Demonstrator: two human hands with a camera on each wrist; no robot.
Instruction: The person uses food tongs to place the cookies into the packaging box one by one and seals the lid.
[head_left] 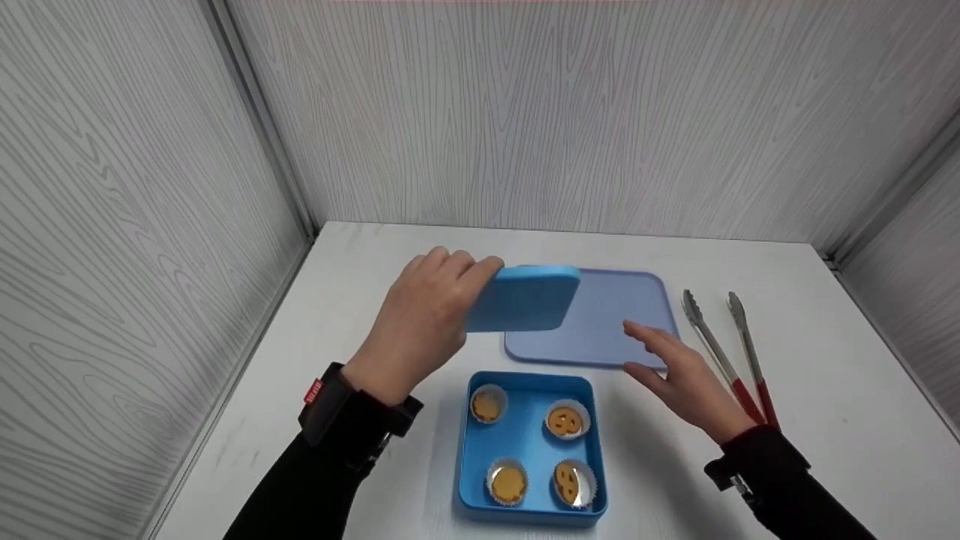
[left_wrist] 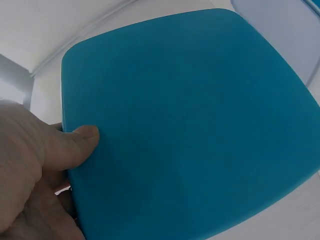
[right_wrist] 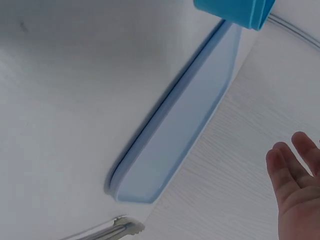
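My left hand [head_left: 424, 319] grips a blue lid [head_left: 525, 300] by its left edge, raised and tilted above the table. In the left wrist view the thumb [left_wrist: 82, 145] presses on the lid's flat face [left_wrist: 190, 125]. Below it stands a blue box [head_left: 517, 442] holding several cookies in white paper cups, such as a pretzel-shaped cookie [head_left: 564, 421] and a plain round-looking one [head_left: 508, 484]. My right hand [head_left: 690, 382] hovers with loosely extended fingers near the front right corner of a pale blue tray [head_left: 622, 315], holding nothing.
Metal tongs [head_left: 724, 352] with red handles lie on the table, right of the tray. White wood-grain panels [head_left: 570, 112] rise behind the white table [head_left: 840, 390] and along both sides.
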